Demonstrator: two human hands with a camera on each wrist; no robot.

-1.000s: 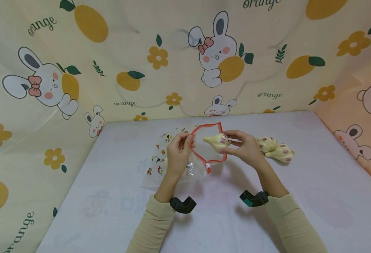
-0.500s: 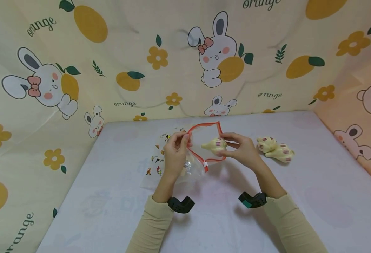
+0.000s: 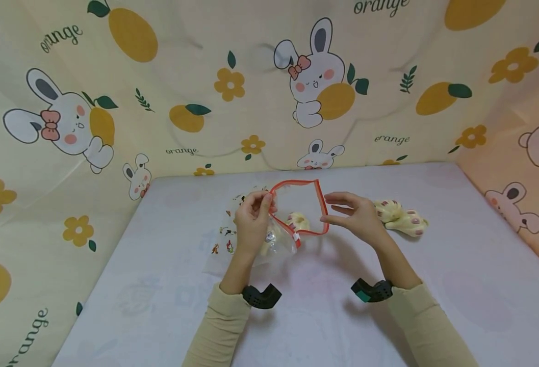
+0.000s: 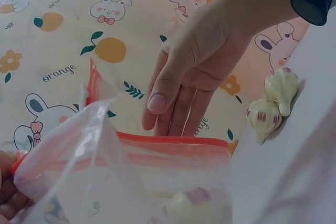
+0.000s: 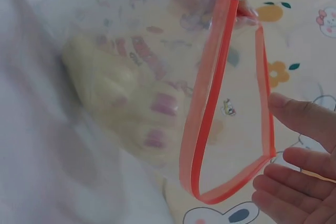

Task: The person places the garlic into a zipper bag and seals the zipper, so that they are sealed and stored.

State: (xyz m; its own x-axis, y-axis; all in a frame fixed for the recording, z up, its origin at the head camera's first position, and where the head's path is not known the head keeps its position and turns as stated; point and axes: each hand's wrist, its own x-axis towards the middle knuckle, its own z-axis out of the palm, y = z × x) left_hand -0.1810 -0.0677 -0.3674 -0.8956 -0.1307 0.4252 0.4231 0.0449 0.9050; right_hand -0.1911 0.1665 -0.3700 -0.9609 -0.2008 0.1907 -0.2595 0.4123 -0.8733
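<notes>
My left hand (image 3: 252, 220) pinches the red zip edge of a clear plastic zip bag (image 3: 297, 182) printed with small cartoon figures. The bag's mouth gapes toward the right. Inside it lies a garlic bulb (image 3: 299, 221), cream with purple patches, seen through the plastic in the right wrist view as a pale garlic bulb (image 5: 121, 98). At the mouth's right edge is my right hand (image 3: 354, 216), fingers spread and holding nothing, thumb tip right at the red strip (image 5: 265, 98). In the left wrist view, that right hand (image 4: 191, 77) appears behind the bag's rim.
Two more garlic bulbs (image 3: 407, 221) lie together on the white-covered table (image 3: 457, 285), to the right of my right hand. A white slider (image 3: 296, 237) sits on the zip's near corner. Behind the table hangs a printed rabbit-and-orange cloth (image 3: 260, 102).
My right hand held a garlic bulb at the bag's mouth and has let it go; the bulb is now lower, inside the bag. The left hand keeps its pinch, shifted slightly left.
</notes>
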